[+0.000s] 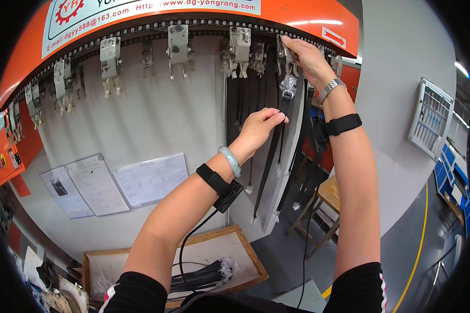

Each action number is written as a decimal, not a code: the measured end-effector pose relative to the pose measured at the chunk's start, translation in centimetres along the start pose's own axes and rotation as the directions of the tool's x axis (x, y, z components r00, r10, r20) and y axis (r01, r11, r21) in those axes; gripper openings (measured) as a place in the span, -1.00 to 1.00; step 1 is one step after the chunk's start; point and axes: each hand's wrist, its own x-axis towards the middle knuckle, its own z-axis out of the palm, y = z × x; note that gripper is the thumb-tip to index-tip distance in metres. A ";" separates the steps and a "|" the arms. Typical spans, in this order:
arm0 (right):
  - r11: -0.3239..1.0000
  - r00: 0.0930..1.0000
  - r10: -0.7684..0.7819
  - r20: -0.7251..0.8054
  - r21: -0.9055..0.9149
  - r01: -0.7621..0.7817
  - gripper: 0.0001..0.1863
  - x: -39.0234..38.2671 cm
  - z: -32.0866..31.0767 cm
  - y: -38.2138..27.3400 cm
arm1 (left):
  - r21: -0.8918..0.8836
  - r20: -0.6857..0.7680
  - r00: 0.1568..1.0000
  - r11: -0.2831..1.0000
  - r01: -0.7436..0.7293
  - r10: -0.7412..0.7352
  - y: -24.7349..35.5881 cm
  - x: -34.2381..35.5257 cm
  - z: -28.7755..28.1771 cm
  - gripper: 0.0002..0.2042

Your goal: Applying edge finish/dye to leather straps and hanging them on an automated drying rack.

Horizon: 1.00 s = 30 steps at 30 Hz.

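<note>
High on the right, my right hand (303, 57) grips a metal clip (281, 52) on the chain under an orange machine housing (305, 20). Below that clip hangs a black strap (270, 172) with a metal ring (288, 95) and a clear plastic-wrapped top (288, 82). My left hand (263, 128) is closed on this strap just below the ring, thumb and forefinger pressed together. More pale metal clips (178, 47) line the chain to the left. Other dark straps with wrapped ends hang behind and beside my hands, partly hidden.
A wooden-edged box (107, 253) holding dark straps (198, 276) lies below. Paper sheets (150, 177) are on the grey panel (141, 115). A wooden stool (329, 201) stands behind my right forearm. A glazed panel (431, 117) and blue racks (451, 177) are at the far right.
</note>
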 end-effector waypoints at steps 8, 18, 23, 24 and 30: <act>1.000 0.999 -0.001 -0.034 0.002 0.001 -0.72 -0.2 0.2 0.0 | -0.006 -0.054 0.998 1.000 -0.024 0.023 0.3 0.9 0.5 -0.80; 0.998 0.999 -0.009 -0.036 0.065 0.012 -0.69 -0.2 0.5 0.5 | -0.003 -0.105 0.994 1.000 0.027 -0.027 0.8 1.6 1.0 -0.81; 1.000 1.000 -0.004 0.031 -0.020 0.005 -0.60 -1.4 -0.5 1.0 | -0.016 -0.101 0.994 0.999 0.042 -0.043 0.9 1.7 1.2 -0.81; 1.000 1.000 -0.004 0.029 -0.021 0.005 -0.60 -2.1 -0.9 0.9 | -0.012 -0.098 0.994 0.999 0.045 -0.046 0.9 1.8 1.3 -0.80; 0.998 0.965 -0.017 0.263 -0.059 0.033 -0.41 -3.6 -3.4 1.1 | -0.053 -0.068 0.998 0.999 0.008 -0.011 0.3 2.2 1.4 -0.81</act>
